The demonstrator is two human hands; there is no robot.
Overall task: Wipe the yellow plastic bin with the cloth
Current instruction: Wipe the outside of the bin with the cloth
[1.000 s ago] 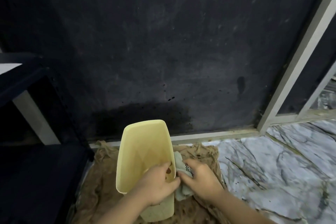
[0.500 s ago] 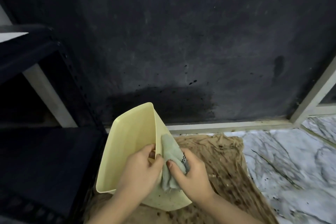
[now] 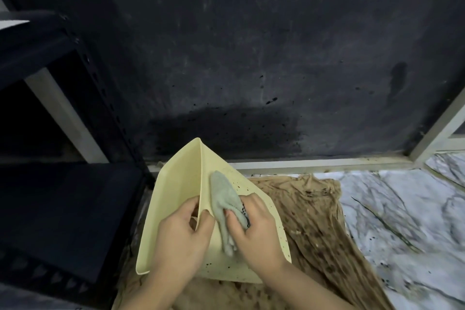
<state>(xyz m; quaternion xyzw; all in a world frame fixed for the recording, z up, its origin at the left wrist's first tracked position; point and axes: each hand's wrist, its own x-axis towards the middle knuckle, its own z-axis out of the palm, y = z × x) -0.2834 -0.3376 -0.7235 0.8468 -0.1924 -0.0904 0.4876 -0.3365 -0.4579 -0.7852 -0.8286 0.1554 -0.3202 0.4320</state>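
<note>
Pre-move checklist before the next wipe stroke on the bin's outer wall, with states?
1. Left hand grips the pale yellow plastic bin at its rim: ok.
2. Right hand presses the grey-green cloth on the outer wall: ok.
3. Dark specks remain on that wall, so wiping is unfinished: not ok.
4. Bin sits over the crumpled brown fabric: ok.
5. Bin's inside clean: cannot tell.

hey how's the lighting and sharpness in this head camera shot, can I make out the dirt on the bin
Head view: dim, the wall and shelf nearly black; wide-angle bends the frame edges; dark specks show clearly on the yellow bin beside the cloth; both hands look sharp.
</note>
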